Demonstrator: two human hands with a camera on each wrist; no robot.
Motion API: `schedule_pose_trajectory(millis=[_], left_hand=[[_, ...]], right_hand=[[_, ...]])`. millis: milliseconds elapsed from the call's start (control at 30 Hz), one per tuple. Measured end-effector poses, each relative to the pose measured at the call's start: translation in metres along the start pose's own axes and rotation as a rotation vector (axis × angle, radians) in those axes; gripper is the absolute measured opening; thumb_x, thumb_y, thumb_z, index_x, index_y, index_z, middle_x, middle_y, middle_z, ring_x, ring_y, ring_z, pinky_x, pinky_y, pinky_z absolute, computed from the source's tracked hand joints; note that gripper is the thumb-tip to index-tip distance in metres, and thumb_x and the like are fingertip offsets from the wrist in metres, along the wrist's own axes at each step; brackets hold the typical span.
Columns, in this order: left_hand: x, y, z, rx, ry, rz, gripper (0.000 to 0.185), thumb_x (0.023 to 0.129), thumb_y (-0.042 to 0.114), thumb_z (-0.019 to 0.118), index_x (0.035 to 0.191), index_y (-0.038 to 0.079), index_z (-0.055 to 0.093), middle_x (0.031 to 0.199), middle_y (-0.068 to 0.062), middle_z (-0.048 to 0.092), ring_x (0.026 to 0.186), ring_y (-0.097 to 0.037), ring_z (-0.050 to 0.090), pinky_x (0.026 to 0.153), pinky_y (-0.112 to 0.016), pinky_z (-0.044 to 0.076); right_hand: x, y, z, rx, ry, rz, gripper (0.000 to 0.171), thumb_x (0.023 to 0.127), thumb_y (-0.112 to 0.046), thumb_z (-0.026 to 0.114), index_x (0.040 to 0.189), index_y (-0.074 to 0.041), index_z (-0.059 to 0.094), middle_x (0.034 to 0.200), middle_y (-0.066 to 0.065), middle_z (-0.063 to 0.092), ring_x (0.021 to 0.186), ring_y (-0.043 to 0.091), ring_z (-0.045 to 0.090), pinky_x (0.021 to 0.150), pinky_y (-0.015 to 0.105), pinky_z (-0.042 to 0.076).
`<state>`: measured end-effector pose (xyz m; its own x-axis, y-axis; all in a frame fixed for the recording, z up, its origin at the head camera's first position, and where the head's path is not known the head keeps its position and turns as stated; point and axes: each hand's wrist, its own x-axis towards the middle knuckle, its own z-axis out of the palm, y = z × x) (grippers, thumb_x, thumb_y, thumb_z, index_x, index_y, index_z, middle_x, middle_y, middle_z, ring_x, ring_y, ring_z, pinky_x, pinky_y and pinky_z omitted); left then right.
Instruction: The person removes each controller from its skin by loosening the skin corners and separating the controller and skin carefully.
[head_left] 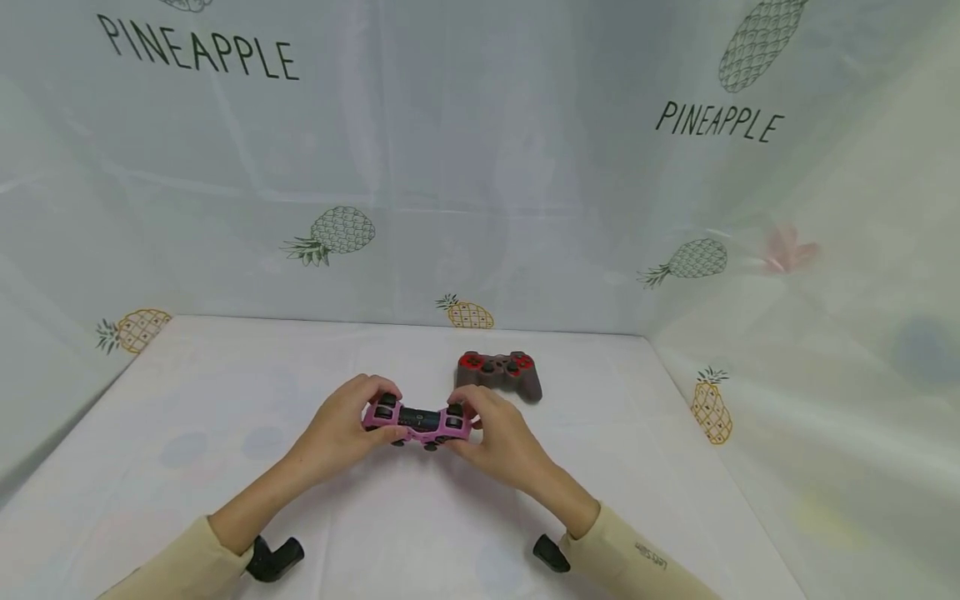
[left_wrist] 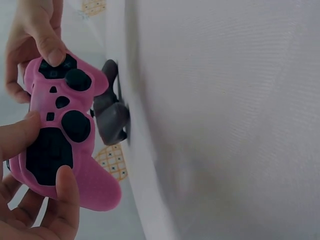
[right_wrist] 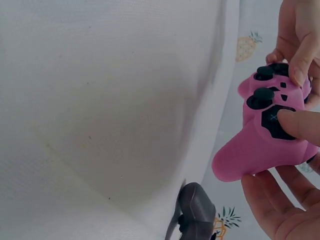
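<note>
While both hands are gripping the pink pad, left hand and right hand fingers curling round its ends, grey pad lying just beyond the fingers.

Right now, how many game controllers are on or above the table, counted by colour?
Pink controller, held in left hand and right hand: 1
Grey controller with red buttons, lying on the table: 1
Total: 2
</note>
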<state>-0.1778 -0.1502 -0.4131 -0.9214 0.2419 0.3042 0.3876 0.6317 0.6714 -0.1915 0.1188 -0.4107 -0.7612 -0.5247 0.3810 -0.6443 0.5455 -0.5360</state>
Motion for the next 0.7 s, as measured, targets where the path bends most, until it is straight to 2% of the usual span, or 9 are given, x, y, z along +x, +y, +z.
schedule_pose_trajectory(millis=[333, 433, 600, 700], left_hand=[[-0.0014, -0.0022, 0.0011, 0.023, 0.007, 0.034, 0.047, 0.080, 0.020, 0.096, 0.115, 0.022, 0.065, 0.102, 0.007, 0.061, 0.093, -0.014, 0.053, 0.078, -0.032, 0.046], [-0.0017, -0.0030, -0.0001, 0.038, 0.005, 0.061, 0.047, 0.080, 0.020, 0.096, 0.114, 0.023, 0.064, 0.103, 0.008, 0.060, 0.093, -0.014, 0.052, 0.077, -0.031, 0.046], [-0.0036, -0.0033, -0.0002, 0.053, 0.010, 0.091, 0.046, 0.080, 0.020, 0.096, 0.113, 0.023, 0.064, 0.102, 0.009, 0.059, 0.092, -0.014, 0.050, 0.076, -0.031, 0.044], [-0.0039, -0.0032, -0.0003, 0.056, 0.015, 0.105, 0.047, 0.079, 0.019, 0.096, 0.112, 0.023, 0.064, 0.102, 0.009, 0.059, 0.093, -0.014, 0.049, 0.076, -0.031, 0.044]], right_hand=[[-0.0031, 0.0019, -0.0022, 0.040, -0.024, -0.033, 0.054, 0.083, -0.003, 0.090, 0.127, -0.009, 0.060, 0.112, 0.001, 0.068, 0.099, 0.015, 0.067, 0.083, 0.039, 0.063], [-0.0037, 0.0018, -0.0031, 0.070, -0.040, -0.019, 0.054, 0.084, -0.003, 0.090, 0.129, -0.009, 0.061, 0.114, 0.002, 0.068, 0.102, 0.016, 0.068, 0.084, 0.039, 0.063], [-0.0042, 0.0034, -0.0038, 0.127, -0.083, 0.024, 0.050, 0.089, -0.009, 0.087, 0.132, -0.009, 0.063, 0.116, 0.000, 0.068, 0.105, 0.015, 0.068, 0.087, 0.038, 0.062], [-0.0025, 0.0024, -0.0062, 0.160, -0.126, 0.045, 0.041, 0.096, -0.014, 0.081, 0.133, -0.007, 0.065, 0.118, 0.002, 0.068, 0.106, 0.017, 0.067, 0.088, 0.036, 0.062]])
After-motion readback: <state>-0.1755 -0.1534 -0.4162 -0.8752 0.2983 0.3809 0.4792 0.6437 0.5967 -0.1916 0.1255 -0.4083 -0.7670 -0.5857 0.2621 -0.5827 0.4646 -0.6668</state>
